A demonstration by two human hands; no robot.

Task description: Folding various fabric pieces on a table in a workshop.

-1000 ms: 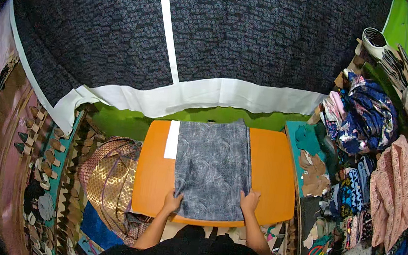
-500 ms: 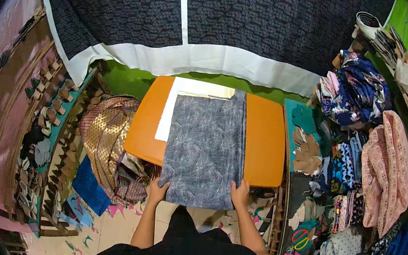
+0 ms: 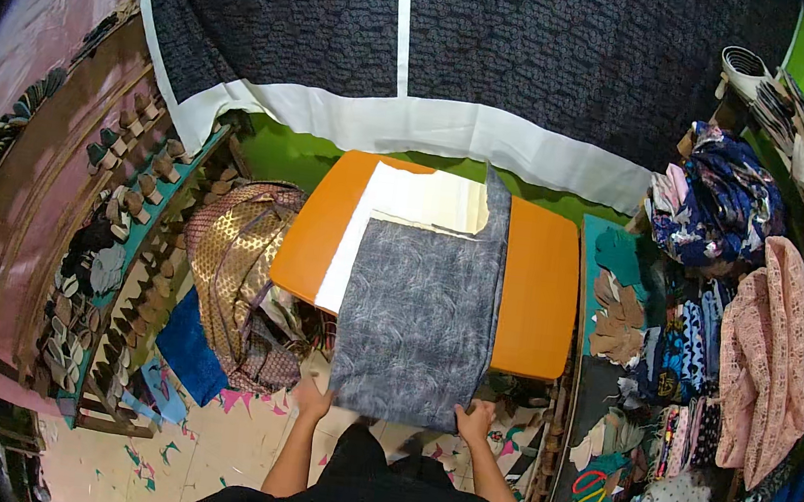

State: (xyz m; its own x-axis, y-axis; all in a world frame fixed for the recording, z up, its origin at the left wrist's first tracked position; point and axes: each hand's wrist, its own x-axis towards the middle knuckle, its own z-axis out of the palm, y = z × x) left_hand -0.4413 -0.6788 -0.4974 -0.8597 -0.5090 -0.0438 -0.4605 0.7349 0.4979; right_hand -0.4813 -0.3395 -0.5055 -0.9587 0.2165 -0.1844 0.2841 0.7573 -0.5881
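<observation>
Grey patterned cloth (image 3: 419, 322) held at its near corners over an orange table (image 3: 536, 296).

The cloth lies lengthwise across the table, its far part on the tabletop and its near edge hanging past the table's front, above the floor. The left hand (image 3: 313, 399) grips the near left corner, fingers closed on the fabric; the right hand (image 3: 475, 421) grips the near right corner in the same way. The cloth extends away from both hands. A white underside (image 3: 423, 199) shows at the far end and along the left edge. A gold-patterned fabric heap (image 3: 243, 253) lies left of the table, and stacked printed textiles (image 3: 715, 202) lie to its right.
</observation>
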